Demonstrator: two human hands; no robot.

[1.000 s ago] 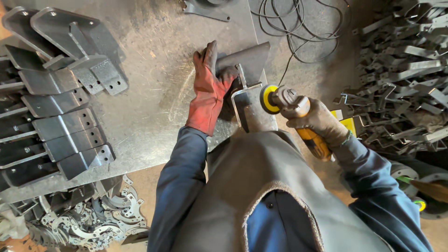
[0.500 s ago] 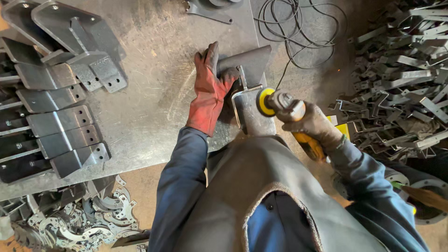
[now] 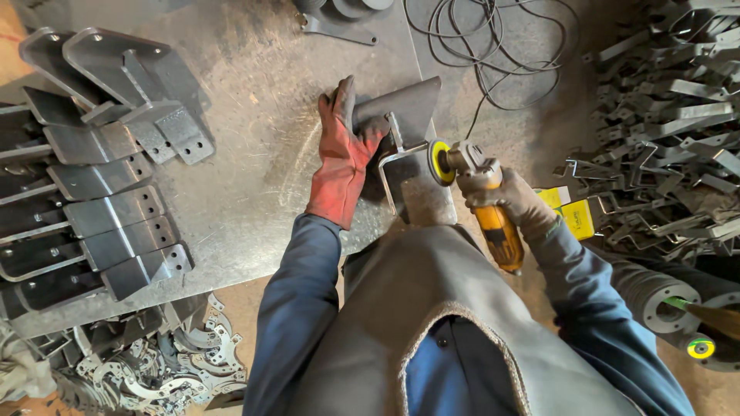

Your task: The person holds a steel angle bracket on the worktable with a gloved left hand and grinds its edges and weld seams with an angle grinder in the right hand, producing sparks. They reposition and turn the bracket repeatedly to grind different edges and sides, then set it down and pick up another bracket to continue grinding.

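Left hand [image 3: 343, 158], red glove, fingers flat, pins the grey steel bracket [image 3: 405, 146]; right hand [image 3: 518, 204] grips the yellow angle grinder [image 3: 482, 204], disc touching the bracket's right edge.

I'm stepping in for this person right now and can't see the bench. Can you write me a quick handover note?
Left hand, in a red glove, presses flat on the metal bracket at the edge of the steel table.
Right hand grips the yellow angle grinder; its disc sits against the bracket's right edge.
A row of similar brackets lies on the table's left side; a heap of metal parts is on the floor to the right.
How much is ground cannot be judged.
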